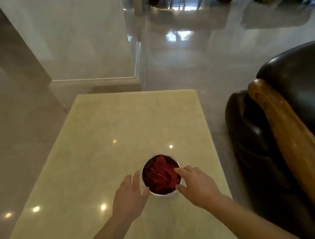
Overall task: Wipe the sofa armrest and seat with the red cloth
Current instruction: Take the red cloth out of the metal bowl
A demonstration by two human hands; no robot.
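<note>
The left hand (128,195) lies flat on the pale stone table (103,140), fingers loosely spread, its thumb side touching the left wall of a small round metal bowl (145,185). The bowl stands near the table's near edge, toward the right side. Inside it sits the red cloth (160,175), crumpled into deep folds, dark crimson, filling the bowl. The right hand (196,185) hovers at the bowl's right rim, fingers spread, forefinger over the cloth, gripping nothing. Right of the table stands the dark leather sofa (300,75) with its carved wooden armrest (281,123).
</note>
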